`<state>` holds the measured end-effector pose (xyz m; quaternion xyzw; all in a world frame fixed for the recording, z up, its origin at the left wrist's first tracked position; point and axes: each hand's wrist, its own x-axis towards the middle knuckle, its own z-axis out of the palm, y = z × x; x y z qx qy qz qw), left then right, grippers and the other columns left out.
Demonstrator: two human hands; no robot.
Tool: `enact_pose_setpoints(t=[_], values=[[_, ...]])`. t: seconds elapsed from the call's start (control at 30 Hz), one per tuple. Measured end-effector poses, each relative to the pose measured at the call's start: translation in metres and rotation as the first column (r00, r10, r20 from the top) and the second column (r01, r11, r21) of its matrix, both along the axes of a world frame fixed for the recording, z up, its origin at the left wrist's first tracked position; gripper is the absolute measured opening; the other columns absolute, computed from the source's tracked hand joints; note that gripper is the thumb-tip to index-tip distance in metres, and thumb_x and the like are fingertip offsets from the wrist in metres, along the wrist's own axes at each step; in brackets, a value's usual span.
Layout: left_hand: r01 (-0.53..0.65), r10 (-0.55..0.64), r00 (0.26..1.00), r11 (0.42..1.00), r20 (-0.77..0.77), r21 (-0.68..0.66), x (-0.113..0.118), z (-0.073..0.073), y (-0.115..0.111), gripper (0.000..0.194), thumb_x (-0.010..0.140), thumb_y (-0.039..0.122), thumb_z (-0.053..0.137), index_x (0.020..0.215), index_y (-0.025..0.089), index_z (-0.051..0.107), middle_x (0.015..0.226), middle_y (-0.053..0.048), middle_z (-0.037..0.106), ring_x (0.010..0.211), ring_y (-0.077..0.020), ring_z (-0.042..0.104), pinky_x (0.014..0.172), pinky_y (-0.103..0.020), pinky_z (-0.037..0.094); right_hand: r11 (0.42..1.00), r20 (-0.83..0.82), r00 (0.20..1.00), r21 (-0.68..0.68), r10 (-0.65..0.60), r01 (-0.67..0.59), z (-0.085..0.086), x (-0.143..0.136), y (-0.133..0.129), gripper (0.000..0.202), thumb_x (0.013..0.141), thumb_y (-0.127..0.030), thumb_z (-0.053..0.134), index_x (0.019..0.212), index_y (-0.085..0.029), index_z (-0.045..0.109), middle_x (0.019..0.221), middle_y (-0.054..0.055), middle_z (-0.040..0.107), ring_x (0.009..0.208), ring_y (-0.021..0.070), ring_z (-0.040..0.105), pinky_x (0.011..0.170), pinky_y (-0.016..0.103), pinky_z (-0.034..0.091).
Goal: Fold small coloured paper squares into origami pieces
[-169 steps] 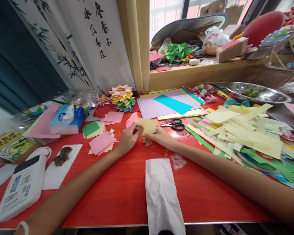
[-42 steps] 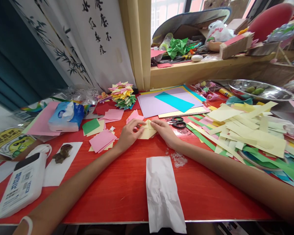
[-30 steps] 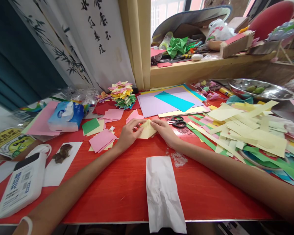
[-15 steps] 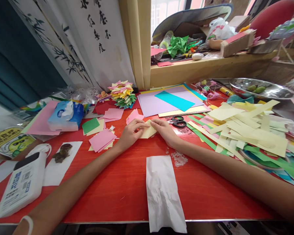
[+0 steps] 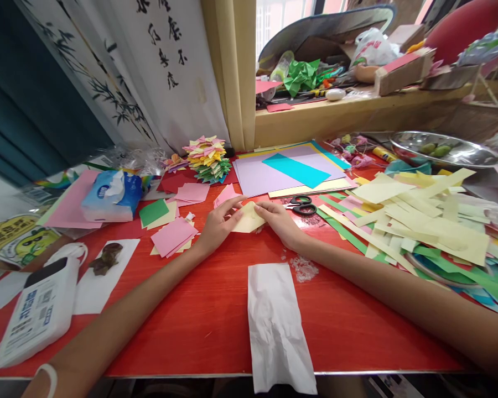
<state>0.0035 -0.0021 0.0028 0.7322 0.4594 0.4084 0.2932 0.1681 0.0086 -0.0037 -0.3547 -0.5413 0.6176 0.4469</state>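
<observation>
The left hand [image 5: 221, 226] and right hand [image 5: 279, 223] pinch the folded yellow paper [image 5: 248, 220] in a narrow grip over the counter [image 5: 191, 326], scissors [image 5: 295, 205] near its three o'clock, layered paper stack [image 5: 207, 157] toward eleven.

1. Lower left of centre: bare red tabletop [image 5: 199, 326], open between left forearm [image 5: 136, 298] and crumpled white paper [image 5: 279, 326].
2. Lower right of centre: second opening, below right forearm [image 5: 377, 284].
3. Centre right: scissors [image 5: 304, 209] and heaped paper strips [image 5: 419, 218] obstruct.
4. Centre left: pink squares [image 5: 172, 237] beside left hand [image 5: 218, 225].
</observation>
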Motion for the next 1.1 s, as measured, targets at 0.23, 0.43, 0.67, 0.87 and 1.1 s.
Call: enact_pose_setpoints(t=[0.23,0.43,0.67,0.87,1.1], values=[[-0.028,0.026,0.998,0.999,0.061,0.023,-0.0005,-0.0042,0.0045,0.019,0.077,0.031,0.054,0.093,0.020,0.053,0.090,-0.001,0.057,0.075,-0.0092,0.054,0.064,-0.020,0.045,0.999,0.007,1.000,0.023,0.029,-0.029,-0.0017,0.0005,0.0003,0.022,0.078,-0.036,0.051,0.082,-0.017,0.061,0.069,0.002,0.060,0.055,0.0126,0.054,0.050,0.026,0.045],[-0.047,0.046,0.998,0.999,0.052,0.019,-0.0004,-0.0012,0.0019,0.015,0.078,0.033,0.053,0.085,0.019,0.056,0.083,0.000,0.058,0.067,-0.0085,0.051,0.060,-0.020,0.042,0.999,0.002,0.999,0.026,0.039,-0.039,-0.0016,0.0008,0.0003,0.019,0.078,-0.035,0.052,0.079,-0.018,0.060,0.068,0.002,0.059,0.055,0.0133,0.054,0.052,0.027,0.046],[-0.066,0.067,0.994,0.998,0.086,-0.014,0.0008,-0.0017,0.0027,0.016,0.076,0.033,0.055,0.082,0.018,0.056,0.079,0.001,0.056,0.067,-0.0087,0.049,0.060,-0.020,0.040,0.998,0.036,0.998,0.034,0.048,-0.049,-0.0019,0.0004,0.0000,0.019,0.079,-0.034,0.051,0.080,-0.017,0.059,0.068,0.001,0.058,0.056,0.0122,0.054,0.050,0.025,0.045],[-0.077,0.084,0.989,0.995,0.118,-0.063,0.0000,-0.0015,0.0035,0.019,0.076,0.036,0.055,0.081,0.018,0.055,0.078,0.000,0.055,0.069,-0.0097,0.050,0.060,-0.020,0.039,0.993,0.077,0.993,0.059,0.094,-0.098,-0.0002,0.0009,-0.0015,0.020,0.080,-0.034,0.050,0.078,-0.016,0.058,0.067,0.000,0.057,0.054,0.0109,0.054,0.050,0.024,0.045],[-0.074,0.086,0.986,0.993,0.145,-0.091,0.0012,0.0000,0.0023,0.020,0.077,0.037,0.053,0.084,0.018,0.056,0.084,-0.001,0.057,0.077,-0.0112,0.052,0.066,-0.020,0.041,0.999,0.037,0.999,0.026,0.021,-0.022,-0.0003,0.0007,-0.0002,0.022,0.079,-0.035,0.049,0.085,-0.016,0.059,0.073,0.003,0.060,0.054,0.0119,0.053,0.051,0.026,0.045]])
